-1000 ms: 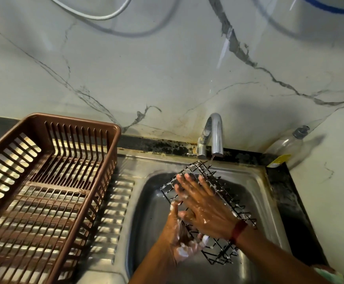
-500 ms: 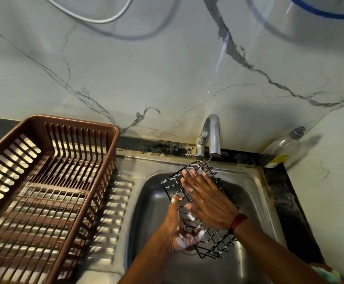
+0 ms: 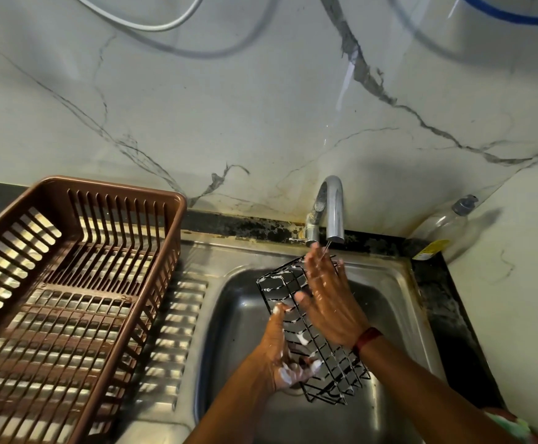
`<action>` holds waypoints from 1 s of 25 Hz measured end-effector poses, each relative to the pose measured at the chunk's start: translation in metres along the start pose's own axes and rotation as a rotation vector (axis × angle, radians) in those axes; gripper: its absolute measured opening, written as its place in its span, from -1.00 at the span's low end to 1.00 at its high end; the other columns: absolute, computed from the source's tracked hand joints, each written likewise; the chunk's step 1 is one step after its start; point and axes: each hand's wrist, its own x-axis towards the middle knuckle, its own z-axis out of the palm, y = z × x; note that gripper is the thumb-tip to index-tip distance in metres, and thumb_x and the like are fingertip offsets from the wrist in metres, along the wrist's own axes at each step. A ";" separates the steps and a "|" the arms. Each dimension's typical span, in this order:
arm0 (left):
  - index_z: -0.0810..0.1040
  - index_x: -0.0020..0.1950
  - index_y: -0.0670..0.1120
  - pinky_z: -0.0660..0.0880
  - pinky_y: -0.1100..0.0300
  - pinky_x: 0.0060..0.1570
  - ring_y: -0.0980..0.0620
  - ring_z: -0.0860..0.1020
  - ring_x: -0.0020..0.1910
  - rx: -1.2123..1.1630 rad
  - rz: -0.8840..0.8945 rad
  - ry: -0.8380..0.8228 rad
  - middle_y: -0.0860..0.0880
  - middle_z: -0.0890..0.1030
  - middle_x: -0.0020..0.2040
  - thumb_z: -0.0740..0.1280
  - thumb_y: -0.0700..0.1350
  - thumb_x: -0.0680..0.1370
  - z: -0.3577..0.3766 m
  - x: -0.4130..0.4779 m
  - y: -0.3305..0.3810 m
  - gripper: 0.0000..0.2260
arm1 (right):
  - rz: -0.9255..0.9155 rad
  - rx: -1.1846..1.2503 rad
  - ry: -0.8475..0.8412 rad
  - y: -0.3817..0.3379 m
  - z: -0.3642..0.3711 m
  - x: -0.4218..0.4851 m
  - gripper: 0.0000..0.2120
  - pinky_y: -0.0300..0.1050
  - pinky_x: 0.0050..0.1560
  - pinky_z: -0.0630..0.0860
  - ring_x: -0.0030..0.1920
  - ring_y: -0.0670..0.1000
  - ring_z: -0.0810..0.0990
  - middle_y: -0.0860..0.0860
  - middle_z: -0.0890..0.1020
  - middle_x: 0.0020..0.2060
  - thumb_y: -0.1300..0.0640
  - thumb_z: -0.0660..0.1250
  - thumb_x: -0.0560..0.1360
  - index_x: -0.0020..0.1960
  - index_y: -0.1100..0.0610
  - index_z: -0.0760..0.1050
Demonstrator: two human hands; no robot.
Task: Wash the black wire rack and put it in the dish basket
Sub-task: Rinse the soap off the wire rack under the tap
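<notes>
The black wire rack [image 3: 280,285], flecked with white suds, is held tilted over the steel sink [image 3: 386,286]. My left hand [image 3: 285,357], soapy, grips its near left side from below with fingers curled through the wires. My right hand [image 3: 328,298] lies flat on the rack's top with straight fingers, fingertips up at the far edge under a thin stream from the tap [image 3: 333,209]. The brown dish basket [image 3: 69,302] stands empty on the drainboard to the left.
A clear soap dispenser bottle [image 3: 447,225] leans in the back right corner. The ribbed steel drainboard [image 3: 178,315] lies between basket and sink basin. A marble wall rises behind, with hoses hanging across it.
My right hand has slid up the rack toward the tap. The rack has turned more upright and shifted slightly left while my left hand kept its hold.
</notes>
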 end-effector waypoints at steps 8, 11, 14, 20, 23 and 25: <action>0.43 0.30 -0.31 0.57 0.15 -0.54 -0.28 0.58 0.09 -0.021 -0.025 0.005 -0.36 0.48 0.24 0.31 0.48 0.40 0.001 0.002 0.002 -0.11 | 0.150 0.019 0.000 0.004 0.000 0.007 -0.33 0.22 0.51 -0.08 0.53 0.05 -0.31 0.06 -0.28 0.53 -0.29 -0.41 0.55 0.55 0.05 -0.32; 0.44 0.31 -0.26 0.67 -0.01 -0.27 -0.27 0.60 0.09 -0.020 -0.018 -0.007 -0.35 0.49 0.25 0.35 0.49 0.36 -0.002 0.006 0.002 -0.10 | -0.245 -0.121 -0.025 -0.013 0.004 -0.002 -0.35 0.27 0.49 -0.14 0.55 0.08 -0.20 0.08 -0.17 0.56 -0.26 -0.23 0.60 0.57 0.06 -0.21; 0.44 0.30 -0.33 0.62 0.07 -0.45 -0.25 0.56 0.01 -0.046 -0.053 -0.037 -0.34 0.48 0.23 0.30 0.42 0.46 -0.003 0.005 0.000 -0.17 | -0.151 -0.121 0.001 -0.004 0.006 0.002 -0.44 0.25 0.50 -0.07 0.56 0.07 -0.15 0.02 -0.13 0.56 -0.20 -0.25 0.63 0.57 -0.02 -0.19; 0.48 0.31 -0.35 0.66 -0.07 -0.25 -0.26 0.62 0.02 -0.229 -0.073 -0.080 -0.34 0.58 0.17 0.24 0.39 0.51 -0.008 0.009 -0.006 -0.20 | -0.239 -0.047 -0.064 -0.025 0.012 -0.012 -0.36 0.24 0.49 -0.22 0.54 0.08 -0.28 0.02 -0.24 0.55 -0.26 -0.23 0.60 0.57 0.03 -0.21; 0.52 0.25 -0.36 0.61 -0.08 -0.04 -0.25 0.61 -0.05 -0.334 -0.075 -0.194 -0.32 0.64 -0.02 0.30 0.13 0.45 -0.009 0.006 -0.005 -0.39 | -0.089 0.041 -0.041 -0.022 0.012 -0.004 -0.41 0.23 0.49 -0.28 0.53 0.02 -0.31 -0.04 -0.28 0.54 -0.26 -0.32 0.58 0.56 -0.09 -0.22; 0.52 0.23 -0.37 0.59 -0.09 -0.07 -0.26 0.61 -0.10 -0.344 -0.065 -0.228 -0.32 0.66 -0.07 0.27 0.10 0.43 -0.006 0.006 -0.009 -0.40 | 0.202 0.176 -0.003 -0.030 0.016 -0.002 -0.33 0.22 0.50 -0.27 0.51 0.00 -0.39 -0.03 -0.38 0.50 -0.31 -0.39 0.52 0.53 -0.02 -0.35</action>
